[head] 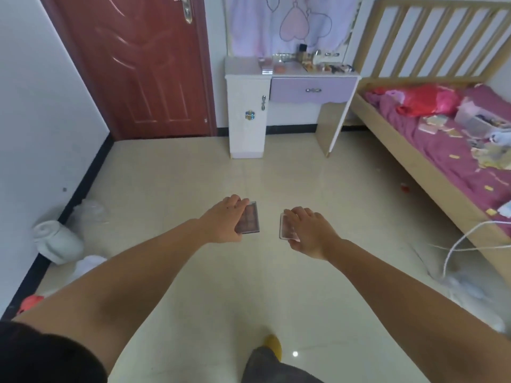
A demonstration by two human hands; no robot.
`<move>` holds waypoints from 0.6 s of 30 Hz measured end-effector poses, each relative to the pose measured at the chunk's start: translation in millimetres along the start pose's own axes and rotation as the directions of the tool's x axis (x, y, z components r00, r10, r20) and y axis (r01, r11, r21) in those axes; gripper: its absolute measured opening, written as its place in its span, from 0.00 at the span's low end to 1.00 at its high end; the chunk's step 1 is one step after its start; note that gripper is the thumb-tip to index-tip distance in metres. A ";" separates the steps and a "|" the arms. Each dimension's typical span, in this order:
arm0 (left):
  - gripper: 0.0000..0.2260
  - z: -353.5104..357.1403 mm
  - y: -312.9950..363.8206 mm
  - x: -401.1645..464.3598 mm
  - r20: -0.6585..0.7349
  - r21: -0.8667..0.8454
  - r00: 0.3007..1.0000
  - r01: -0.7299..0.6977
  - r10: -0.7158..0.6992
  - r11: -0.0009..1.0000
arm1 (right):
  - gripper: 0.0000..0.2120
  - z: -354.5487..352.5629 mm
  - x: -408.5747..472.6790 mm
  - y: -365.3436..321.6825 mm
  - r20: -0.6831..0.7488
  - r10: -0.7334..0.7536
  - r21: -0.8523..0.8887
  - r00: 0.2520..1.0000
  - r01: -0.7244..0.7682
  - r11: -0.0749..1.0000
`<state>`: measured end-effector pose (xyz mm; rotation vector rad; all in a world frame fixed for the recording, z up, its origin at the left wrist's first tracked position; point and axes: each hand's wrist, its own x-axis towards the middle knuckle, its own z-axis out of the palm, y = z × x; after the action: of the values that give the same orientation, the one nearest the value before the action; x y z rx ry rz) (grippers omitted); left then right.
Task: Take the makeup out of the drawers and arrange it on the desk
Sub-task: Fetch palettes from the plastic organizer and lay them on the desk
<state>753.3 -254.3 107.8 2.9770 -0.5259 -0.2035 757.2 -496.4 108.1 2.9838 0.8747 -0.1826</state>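
Now hands (265, 225) gripping palettes (250, 219), drawer (312, 90) closed

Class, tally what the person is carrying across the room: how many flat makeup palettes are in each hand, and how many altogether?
Left hand: 1 dark palette
Right hand: 1 pink palette
Total: 2 palettes
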 end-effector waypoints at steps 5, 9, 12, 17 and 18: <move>0.35 -17.9 -41.7 95.4 -0.011 -0.023 1.000 0.026 -0.027 0.999 | 0.33 -21.9 112.9 59.4 -0.006 -0.089 -0.041 0.996 0.089 0.995; 0.34 -24.9 -87.1 163.3 0.004 -0.047 0.999 0.040 -0.040 0.998 | 0.33 -27.3 202.4 91.3 0.024 -0.139 -0.051 0.990 0.141 0.989; 0.35 -30.9 -132.4 223.4 -0.003 -0.058 0.998 0.061 -0.061 0.996 | 0.31 -29.7 280.8 111.6 0.020 -0.184 -0.059 0.983 0.185 0.981; 0.36 -53.1 -227.0 333.6 -0.024 -0.067 0.996 0.090 -0.091 0.994 | 0.31 -44.0 428.6 142.9 0.003 -0.166 -0.043 0.986 0.165 0.985; 0.36 -60.8 -245.6 353.7 -0.021 -0.081 0.995 0.099 -0.101 0.992 | 0.31 -50.2 456.6 148.7 0.009 -0.157 -0.034 0.988 0.158 0.987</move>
<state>1173.4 -142.6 95.5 2.9264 -0.3575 -0.1902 1224.1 -373.8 102.1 2.8808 1.1018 -0.1789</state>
